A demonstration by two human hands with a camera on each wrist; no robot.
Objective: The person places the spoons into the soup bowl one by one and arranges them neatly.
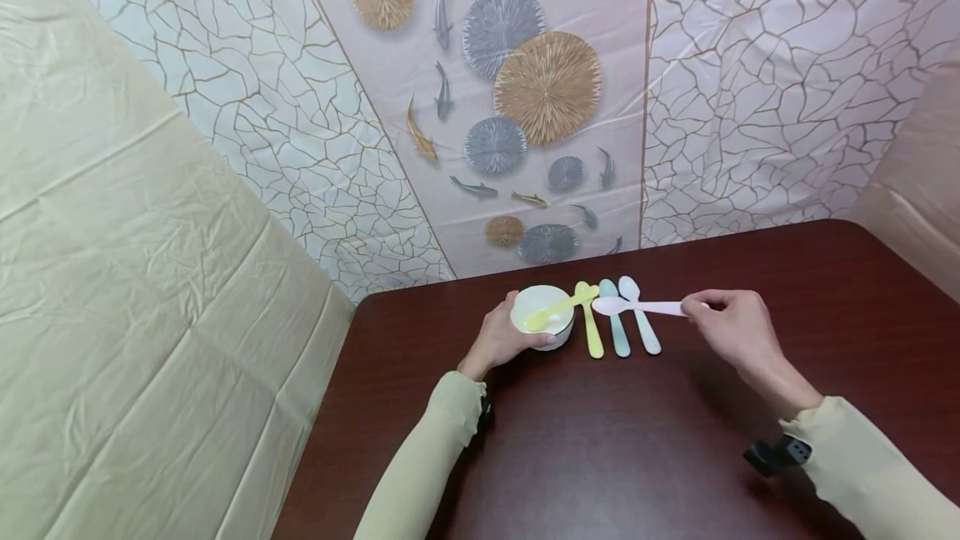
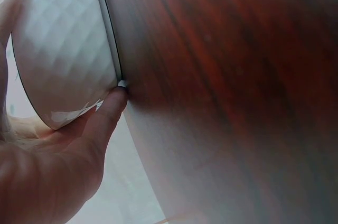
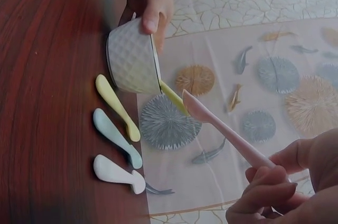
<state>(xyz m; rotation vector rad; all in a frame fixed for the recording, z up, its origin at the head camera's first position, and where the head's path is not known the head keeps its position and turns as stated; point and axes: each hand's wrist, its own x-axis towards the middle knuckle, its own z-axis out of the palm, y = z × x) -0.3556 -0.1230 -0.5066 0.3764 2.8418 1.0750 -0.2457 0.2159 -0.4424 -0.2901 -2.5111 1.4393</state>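
A white bowl (image 1: 542, 307) with a diamond-patterned outside and a dark rim line stands on the table. My left hand (image 1: 504, 335) grips it by the side, its thumb near the front edge. Inside the bowl leans a yellow spoon (image 1: 562, 307), its handle sticking out over the right rim. My right hand (image 1: 733, 330) pinches a pale pink spoon (image 3: 232, 137) by the handle end and holds it raised, bowl end pointing left. Below it, side by side on the table, lie another yellow spoon (image 1: 592, 332), a light blue-green spoon (image 1: 618, 327) and a white spoon (image 1: 645, 330).
The dark red-brown table (image 1: 585, 440) extends toward me and to both sides. Its back edge meets a patterned cloth (image 1: 547, 90) with fish and round motifs. A beige cover (image 1: 172, 315) hangs along the left. Each wrist carries a small black device (image 1: 780, 453).
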